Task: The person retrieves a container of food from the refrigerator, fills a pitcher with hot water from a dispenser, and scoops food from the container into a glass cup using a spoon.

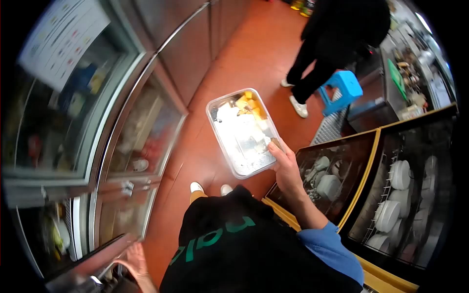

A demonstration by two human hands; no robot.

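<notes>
My right hand (287, 168) grips the lower right side of a clear plastic container (242, 134), thumb on its top and the other fingers hidden beneath it. Yellow and pale pieces show inside the container, partly washed out by glare. Down at the lower left, my left hand (135, 261) is held away from the container with its fingers stretched out, beside the edge of a metal surface.
Glass-doored refrigerators (141, 124) line the left. On the right are dish cabinets (337, 178) holding white bowls. A person in black (332, 44) stands ahead near a blue stool (342, 90) and a counter (376, 105). The floor (244, 53) is reddish.
</notes>
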